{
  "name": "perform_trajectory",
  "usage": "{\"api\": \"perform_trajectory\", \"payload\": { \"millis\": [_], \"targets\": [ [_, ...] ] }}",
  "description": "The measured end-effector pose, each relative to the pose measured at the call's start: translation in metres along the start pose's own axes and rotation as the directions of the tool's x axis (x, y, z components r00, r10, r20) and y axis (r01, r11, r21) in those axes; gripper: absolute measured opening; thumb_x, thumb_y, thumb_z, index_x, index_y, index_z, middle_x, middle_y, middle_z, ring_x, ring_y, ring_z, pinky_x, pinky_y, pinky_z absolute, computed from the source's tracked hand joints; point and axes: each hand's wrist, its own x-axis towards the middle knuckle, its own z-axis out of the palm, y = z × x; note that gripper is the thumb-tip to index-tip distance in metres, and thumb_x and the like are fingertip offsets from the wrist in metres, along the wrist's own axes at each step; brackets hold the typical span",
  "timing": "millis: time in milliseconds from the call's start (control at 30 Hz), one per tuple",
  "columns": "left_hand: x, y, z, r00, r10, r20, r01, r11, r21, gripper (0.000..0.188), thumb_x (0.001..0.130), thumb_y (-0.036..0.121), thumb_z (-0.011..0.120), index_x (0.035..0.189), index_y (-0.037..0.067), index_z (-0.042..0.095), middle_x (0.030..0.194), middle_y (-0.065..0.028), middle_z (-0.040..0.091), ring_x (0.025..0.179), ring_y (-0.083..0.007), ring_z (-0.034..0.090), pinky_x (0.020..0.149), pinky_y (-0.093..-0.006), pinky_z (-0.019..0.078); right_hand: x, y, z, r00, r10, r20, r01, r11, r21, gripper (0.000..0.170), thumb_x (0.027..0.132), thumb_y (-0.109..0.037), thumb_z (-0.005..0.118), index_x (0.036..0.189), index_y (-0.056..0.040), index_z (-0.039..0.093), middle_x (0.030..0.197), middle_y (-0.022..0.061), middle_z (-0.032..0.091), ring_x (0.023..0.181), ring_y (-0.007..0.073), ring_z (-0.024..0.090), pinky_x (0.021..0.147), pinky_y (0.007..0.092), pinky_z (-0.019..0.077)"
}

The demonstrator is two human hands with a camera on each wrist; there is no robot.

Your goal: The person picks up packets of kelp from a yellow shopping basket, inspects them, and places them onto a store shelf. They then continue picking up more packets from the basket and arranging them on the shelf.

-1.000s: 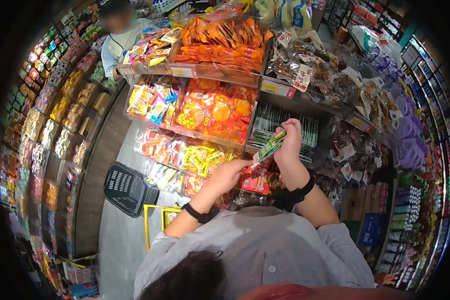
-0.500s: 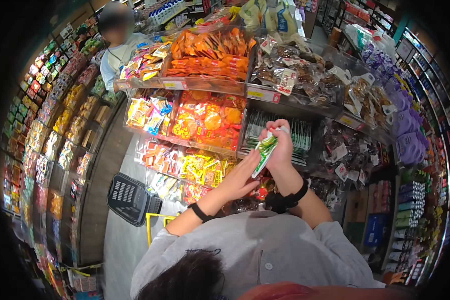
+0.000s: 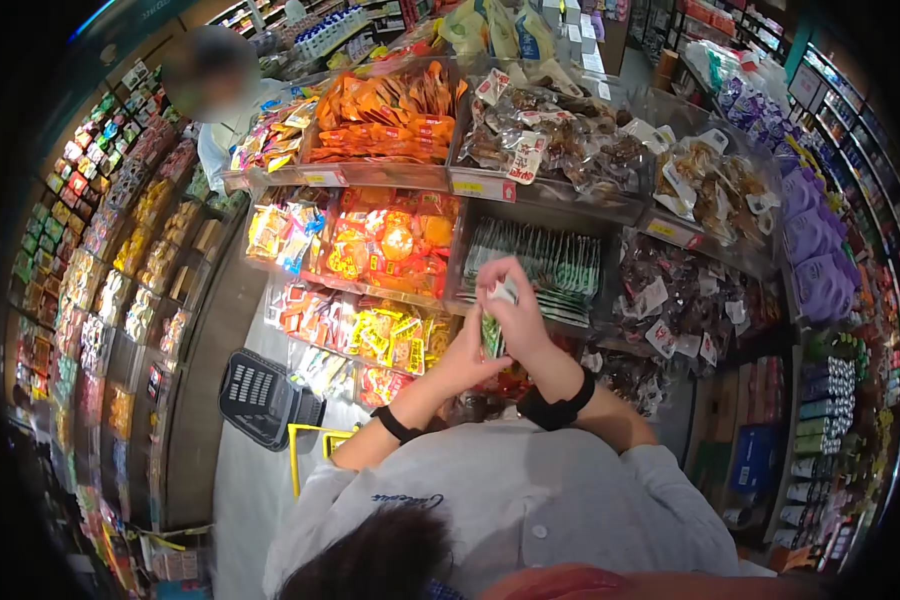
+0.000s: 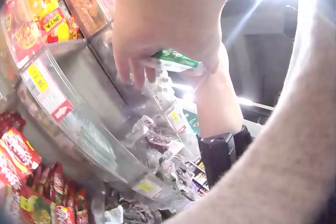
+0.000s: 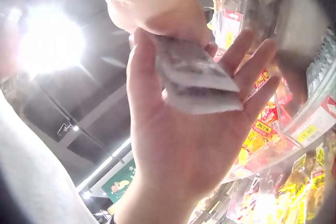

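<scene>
My right hand [image 3: 520,322] grips small green-and-white snack packets [image 3: 492,338] in front of the chest. In the right wrist view at least two packets [image 5: 197,74] lie stacked, their pale backs showing. My left hand [image 3: 468,362] is held against them; its palm [image 5: 178,145] faces the packets, with thumb and fingers spread and extended. Seen from the left wrist, one green printed edge [image 4: 176,60] pokes out beneath the hand. Just beyond the hands, a bin holds a row of similar green packets [image 3: 535,258].
Bins of orange packets [image 3: 385,110], red snack bags [image 3: 385,235] and brown vacuum packs [image 3: 560,130] rise in tiers ahead. A dark basket [image 3: 265,400] and a yellow frame [image 3: 293,460] stand on the floor at left. Another person [image 3: 215,140] is at the far left.
The right hand has drawn back from the green packet bin toward the chest, turning the packets more upright. The left hand has closed in against them. The head view has shifted slightly right.
</scene>
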Motion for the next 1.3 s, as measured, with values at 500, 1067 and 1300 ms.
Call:
{"api": "perform_trajectory", "payload": {
  "millis": [500, 1067, 1300],
  "targets": [
    [-0.060, -0.007, 0.043, 0.939, -0.319, -0.130, 0.324, 0.946, 0.014, 0.068, 0.067, 0.016, 0.064, 0.122, -0.005, 0.029, 0.120, -0.0240, 0.042, 0.114, -0.0317, 0.043, 0.095, -0.0355, 0.0351, -0.070, 0.055, -0.007, 0.936, 0.249, 0.248, -0.249, 0.968, -0.033, 0.028, 0.074, 0.004, 0.052, 0.098, -0.0059, 0.042, 0.098, 0.0073, 0.049, 0.093, 0.0163, 0.053, 0.085, 0.0302, 0.0405],
    [-0.243, -0.002, 0.006, 0.686, -0.262, -0.679, 0.558, 0.789, 0.259, 0.065, 0.066, 0.018, 0.066, 0.121, -0.001, 0.037, 0.111, -0.0229, 0.049, 0.104, -0.0385, 0.048, 0.086, -0.0423, 0.0417, -0.173, 0.095, 0.120, 0.794, 0.552, 0.255, -0.516, 0.833, -0.199, 0.029, 0.078, -0.019, 0.063, 0.097, 0.0029, 0.057, 0.084, 0.0075, 0.063, 0.071, 0.0149, 0.059, 0.064, 0.0302, 0.0470],
    [-0.366, -0.052, 0.016, 0.625, -0.363, -0.691, 0.630, 0.757, 0.172, 0.060, 0.073, 0.019, 0.059, 0.125, 0.000, 0.037, 0.108, -0.0227, 0.053, 0.098, -0.0368, 0.053, 0.083, -0.0409, 0.0434, -0.182, 0.056, 0.154, 0.751, 0.607, 0.259, -0.637, 0.770, 0.041, 0.024, 0.083, -0.010, 0.057, 0.104, -0.0024, 0.052, 0.095, 0.0044, 0.059, 0.084, 0.0139, 0.058, 0.072, 0.0290, 0.0485]
  ]
}}
